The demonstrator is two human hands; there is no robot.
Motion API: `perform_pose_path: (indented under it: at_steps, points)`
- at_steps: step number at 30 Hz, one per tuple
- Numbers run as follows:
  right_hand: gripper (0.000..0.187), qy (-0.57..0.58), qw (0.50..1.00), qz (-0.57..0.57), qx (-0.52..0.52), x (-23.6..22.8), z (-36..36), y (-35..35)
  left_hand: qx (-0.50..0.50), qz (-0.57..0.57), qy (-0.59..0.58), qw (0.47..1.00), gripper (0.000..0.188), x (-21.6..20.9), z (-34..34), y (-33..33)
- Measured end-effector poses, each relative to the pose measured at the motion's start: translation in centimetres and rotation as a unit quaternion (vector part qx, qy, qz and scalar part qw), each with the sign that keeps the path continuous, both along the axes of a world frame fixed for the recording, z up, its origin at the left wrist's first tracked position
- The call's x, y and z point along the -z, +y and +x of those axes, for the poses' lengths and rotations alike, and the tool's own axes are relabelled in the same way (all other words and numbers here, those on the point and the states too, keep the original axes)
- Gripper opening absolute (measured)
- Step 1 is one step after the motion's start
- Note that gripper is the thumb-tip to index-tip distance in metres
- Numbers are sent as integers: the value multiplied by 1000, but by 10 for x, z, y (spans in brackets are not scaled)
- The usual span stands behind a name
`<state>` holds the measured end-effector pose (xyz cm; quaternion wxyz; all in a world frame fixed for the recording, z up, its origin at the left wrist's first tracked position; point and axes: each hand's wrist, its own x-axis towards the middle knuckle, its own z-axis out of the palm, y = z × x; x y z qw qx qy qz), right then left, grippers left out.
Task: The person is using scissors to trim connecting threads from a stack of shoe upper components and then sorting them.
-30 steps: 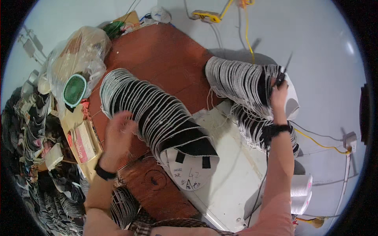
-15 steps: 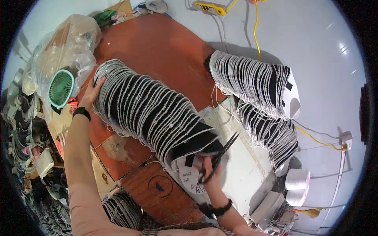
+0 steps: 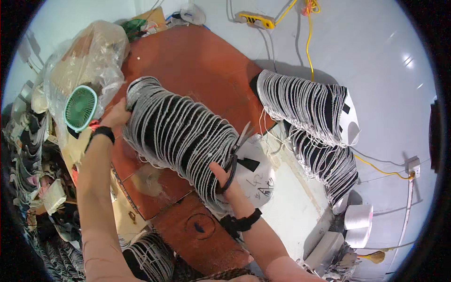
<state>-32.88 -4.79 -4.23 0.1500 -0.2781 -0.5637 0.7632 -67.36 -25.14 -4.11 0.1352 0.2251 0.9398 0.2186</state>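
A long stack of black pieces edged with pale cord (image 3: 181, 129) lies on its side across the reddish-brown board. My left hand (image 3: 118, 114) is closed round its far left end, the fingertips hidden behind it. In my right hand (image 3: 221, 179), black-handled scissors (image 3: 242, 137) point up and away, their blades beside the stack's near right end. The right thumb lies against the corded edges. A white sheet with handwriting and a black patch (image 3: 257, 181) covers that end, partly behind the right wrist.
Two similar corded stacks (image 3: 303, 107) (image 3: 324, 164) stand along the wall at the right. White thread cones (image 3: 358, 225) are beyond them. At the left are a plastic bag (image 3: 89, 56) and a green mesh basket (image 3: 81, 109). Another corded bundle (image 3: 149, 256) sits near my lap.
My right hand with the scissors has moved from the sheet-covered end up and left onto the corded edges. The stack's near end has shifted, showing more of the white sheet. The view has shifted slightly.
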Motion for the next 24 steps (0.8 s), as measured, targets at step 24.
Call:
perform_pose_path:
  at_steps: [24]
  points:
    - [73,149,800,563,-140,-79,265,-54,-79,662,-242,705,53,-9,374,29]
